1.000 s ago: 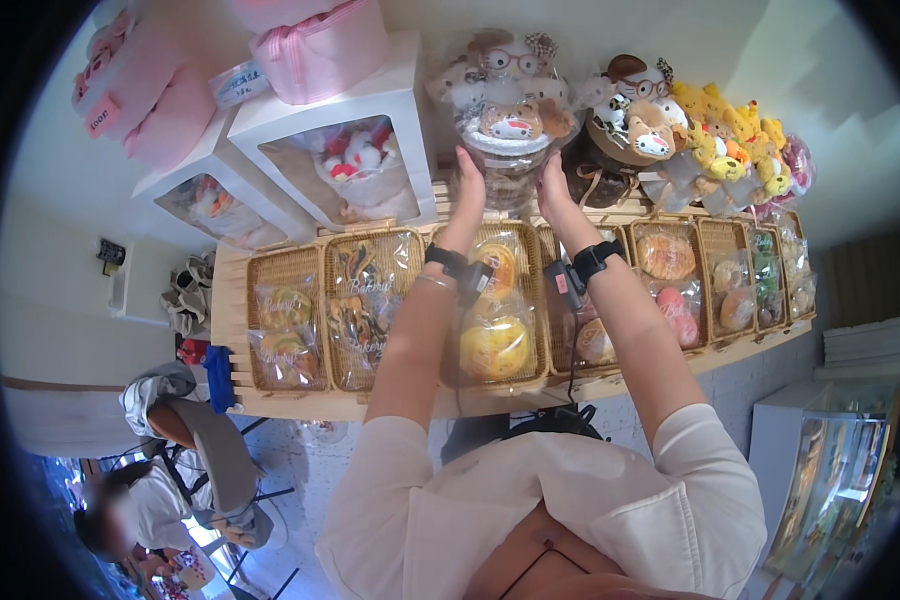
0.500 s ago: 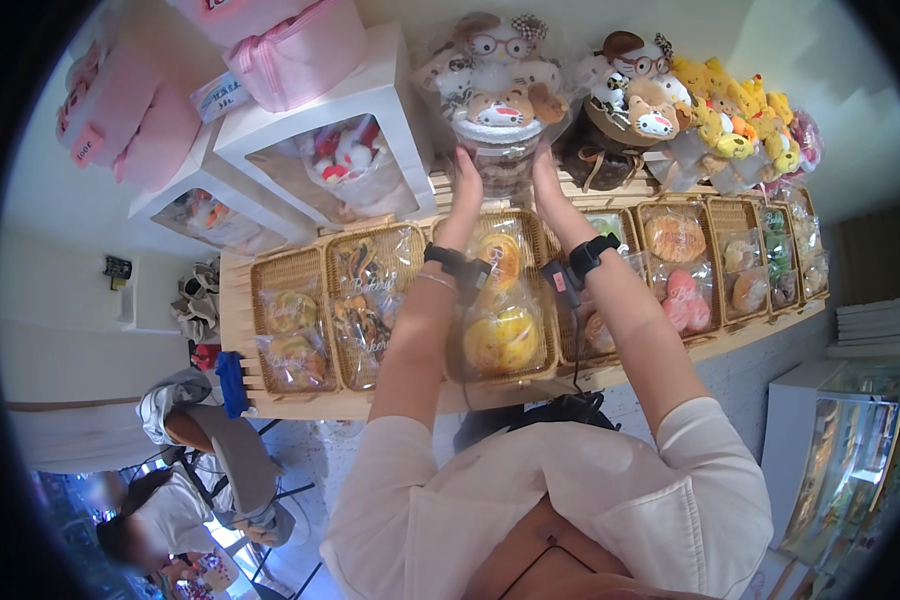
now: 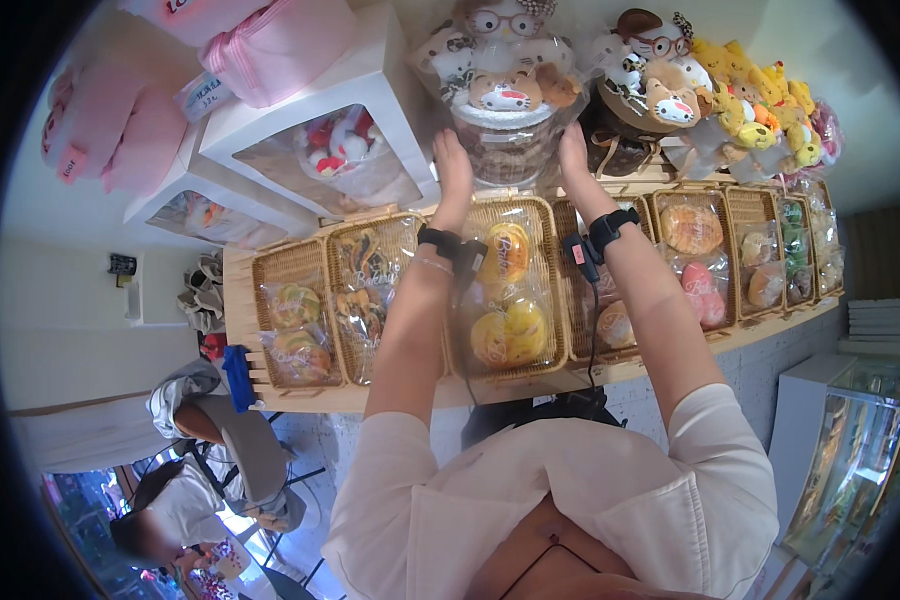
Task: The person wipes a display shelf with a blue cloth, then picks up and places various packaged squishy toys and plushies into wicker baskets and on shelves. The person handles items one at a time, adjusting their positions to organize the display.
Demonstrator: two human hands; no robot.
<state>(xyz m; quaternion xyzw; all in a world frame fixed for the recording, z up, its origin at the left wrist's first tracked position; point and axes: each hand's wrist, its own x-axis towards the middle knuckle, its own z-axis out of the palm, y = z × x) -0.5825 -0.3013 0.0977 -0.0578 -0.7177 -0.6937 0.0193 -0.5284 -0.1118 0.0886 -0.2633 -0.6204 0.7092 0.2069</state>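
Note:
A plush-toy bouquet (image 3: pixel 510 95), wrapped in clear film with a white fluffy band and a see-through lower part, stands at the back of the wooden display table. Just left of its base is my left hand (image 3: pixel 453 165), fingers stretched out and pointing up. My right hand (image 3: pixel 575 158) is raised on the opposite side, palm turned inward and fingers straight. Both lie close against the loose film; whether they still touch it I cannot tell. A black strap with a small device sits on each wrist.
Wicker baskets of bagged bread (image 3: pixel 510 335) line the table front. White windowed boxes (image 3: pixel 310 150) carrying pink round boxes (image 3: pixel 280 50) stand left. A brown plush bouquet (image 3: pixel 650 90) and yellow plush toys (image 3: pixel 755 110) stand right. A seated person (image 3: pixel 175 505) is lower left, a display fridge (image 3: pixel 840 460) lower right.
My hands have spread wider apart, away from the bouquet's base where they were pressed in at both sides. The view has shifted slightly.

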